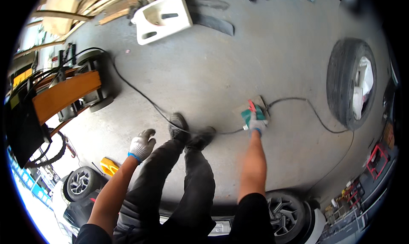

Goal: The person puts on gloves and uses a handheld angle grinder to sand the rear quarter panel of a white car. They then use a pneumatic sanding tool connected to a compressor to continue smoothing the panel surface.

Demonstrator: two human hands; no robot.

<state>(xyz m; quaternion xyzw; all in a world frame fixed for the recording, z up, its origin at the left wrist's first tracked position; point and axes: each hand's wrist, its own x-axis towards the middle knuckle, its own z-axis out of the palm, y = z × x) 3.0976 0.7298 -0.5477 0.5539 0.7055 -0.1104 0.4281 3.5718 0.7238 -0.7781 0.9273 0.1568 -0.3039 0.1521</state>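
My right hand (257, 124), in a white-grey knit glove with a blue cuff, reaches down to a green box-like device (246, 115) and is closed on its near side. A red lever-like part (252, 104) sticks up from the device; its exact kind is unclear. Under it lies a flat brown piece (258, 101) on the floor. My left hand (143, 146), gloved the same way, hangs beside my left leg with nothing in it, fingers loosely bent and apart.
A black cable (135, 87) runs from an orange-and-black wheeled machine (70, 92) past my shoes to the device. Another cable (294, 99) leads right toward a loose tyre (351, 82). A white plastic part (164, 18) lies ahead; a car wheel (283, 214) stands behind me.
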